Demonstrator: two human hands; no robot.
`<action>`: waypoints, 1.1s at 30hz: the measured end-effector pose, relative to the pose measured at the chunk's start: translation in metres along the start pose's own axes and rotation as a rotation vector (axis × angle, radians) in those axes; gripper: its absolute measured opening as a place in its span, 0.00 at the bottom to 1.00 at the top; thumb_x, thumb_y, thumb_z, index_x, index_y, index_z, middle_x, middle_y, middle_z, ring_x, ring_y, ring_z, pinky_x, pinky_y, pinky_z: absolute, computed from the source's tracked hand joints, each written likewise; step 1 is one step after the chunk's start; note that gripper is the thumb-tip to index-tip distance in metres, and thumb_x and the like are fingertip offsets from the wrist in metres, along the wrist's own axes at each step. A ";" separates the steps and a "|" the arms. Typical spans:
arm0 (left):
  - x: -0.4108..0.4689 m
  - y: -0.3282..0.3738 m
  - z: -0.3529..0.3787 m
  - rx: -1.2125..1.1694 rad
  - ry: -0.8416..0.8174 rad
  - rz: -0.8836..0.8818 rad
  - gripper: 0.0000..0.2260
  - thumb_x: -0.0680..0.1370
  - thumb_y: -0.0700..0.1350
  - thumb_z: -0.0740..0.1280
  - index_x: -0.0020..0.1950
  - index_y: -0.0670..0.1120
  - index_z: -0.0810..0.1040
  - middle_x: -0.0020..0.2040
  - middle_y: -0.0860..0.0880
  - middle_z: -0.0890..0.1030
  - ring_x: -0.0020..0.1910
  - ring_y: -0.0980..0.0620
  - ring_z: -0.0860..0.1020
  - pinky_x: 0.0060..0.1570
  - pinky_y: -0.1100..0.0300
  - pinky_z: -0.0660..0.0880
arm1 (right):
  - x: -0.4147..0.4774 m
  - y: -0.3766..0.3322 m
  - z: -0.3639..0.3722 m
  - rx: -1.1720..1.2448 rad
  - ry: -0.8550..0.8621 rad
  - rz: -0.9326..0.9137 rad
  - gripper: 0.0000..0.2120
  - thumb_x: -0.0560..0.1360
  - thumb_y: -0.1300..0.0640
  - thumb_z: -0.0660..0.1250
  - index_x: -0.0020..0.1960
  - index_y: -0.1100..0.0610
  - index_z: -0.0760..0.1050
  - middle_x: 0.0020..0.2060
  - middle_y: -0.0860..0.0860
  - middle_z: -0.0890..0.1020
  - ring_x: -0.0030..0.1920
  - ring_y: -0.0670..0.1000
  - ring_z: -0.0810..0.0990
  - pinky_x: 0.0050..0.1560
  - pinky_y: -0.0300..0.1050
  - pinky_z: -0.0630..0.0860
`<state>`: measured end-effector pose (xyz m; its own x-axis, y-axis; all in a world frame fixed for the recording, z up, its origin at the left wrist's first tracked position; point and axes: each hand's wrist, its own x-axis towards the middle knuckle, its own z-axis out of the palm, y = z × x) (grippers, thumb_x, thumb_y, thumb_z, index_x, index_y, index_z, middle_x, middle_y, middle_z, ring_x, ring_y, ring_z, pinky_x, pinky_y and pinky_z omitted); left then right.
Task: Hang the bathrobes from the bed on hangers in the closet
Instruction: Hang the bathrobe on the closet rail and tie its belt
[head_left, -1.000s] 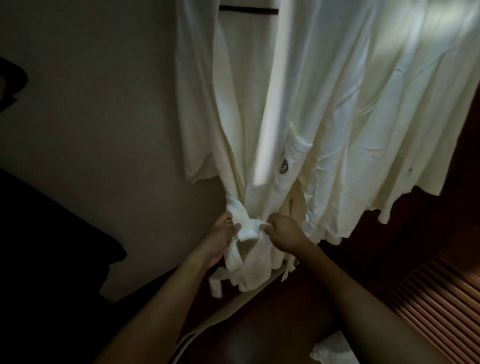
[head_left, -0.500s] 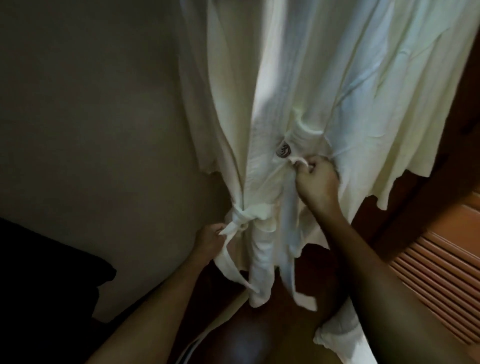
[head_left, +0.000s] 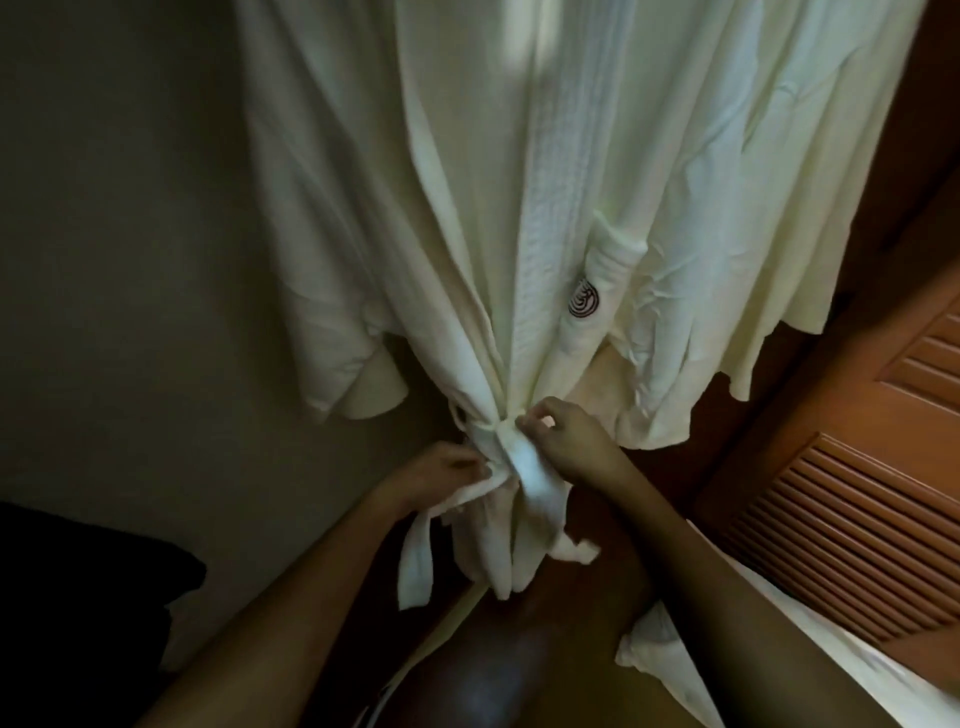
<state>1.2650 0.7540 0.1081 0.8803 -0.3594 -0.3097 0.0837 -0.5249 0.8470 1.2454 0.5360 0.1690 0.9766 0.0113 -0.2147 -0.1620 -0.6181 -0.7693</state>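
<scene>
On one belt (head_left: 535, 480), two hands (head_left: 441, 467) (head_left: 569, 441)

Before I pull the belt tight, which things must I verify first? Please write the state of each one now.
1. Robe hangs straight down: ok.
2. Hanger sits well on the rail: cannot tell, both are out of view.
3. Belt goes round the gathered robe: ok.
4. Left hand holds one belt end: ok.
5. Right hand pinches the belt at the crossing: ok.
6. Knot is finished: cannot tell, the fingers cover it.
</scene>
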 end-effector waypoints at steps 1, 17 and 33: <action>0.005 -0.006 -0.001 -0.008 0.104 0.027 0.06 0.81 0.40 0.70 0.51 0.38 0.85 0.43 0.46 0.84 0.39 0.59 0.81 0.42 0.62 0.76 | 0.004 0.003 0.005 -0.044 0.034 -0.020 0.14 0.80 0.44 0.65 0.54 0.54 0.77 0.50 0.53 0.82 0.48 0.54 0.81 0.42 0.45 0.73; 0.018 -0.018 0.010 0.129 0.329 -0.062 0.11 0.78 0.35 0.70 0.60 0.39 0.79 0.52 0.48 0.80 0.53 0.50 0.79 0.43 0.71 0.73 | 0.019 0.031 0.056 -0.157 0.174 -0.064 0.15 0.82 0.57 0.59 0.67 0.59 0.70 0.54 0.56 0.84 0.53 0.58 0.83 0.53 0.53 0.80; -0.058 0.202 -0.131 0.105 0.946 0.467 0.17 0.81 0.48 0.68 0.70 0.49 0.75 0.66 0.50 0.80 0.63 0.52 0.78 0.62 0.59 0.74 | -0.030 -0.186 -0.106 -0.415 0.629 -0.978 0.18 0.79 0.59 0.65 0.68 0.57 0.73 0.64 0.56 0.76 0.64 0.56 0.73 0.60 0.46 0.73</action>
<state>1.2919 0.7705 0.3535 0.8236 0.1807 0.5376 -0.3580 -0.5696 0.7398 1.2612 0.5677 0.3825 0.5783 0.2998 0.7588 0.6199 -0.7661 -0.1697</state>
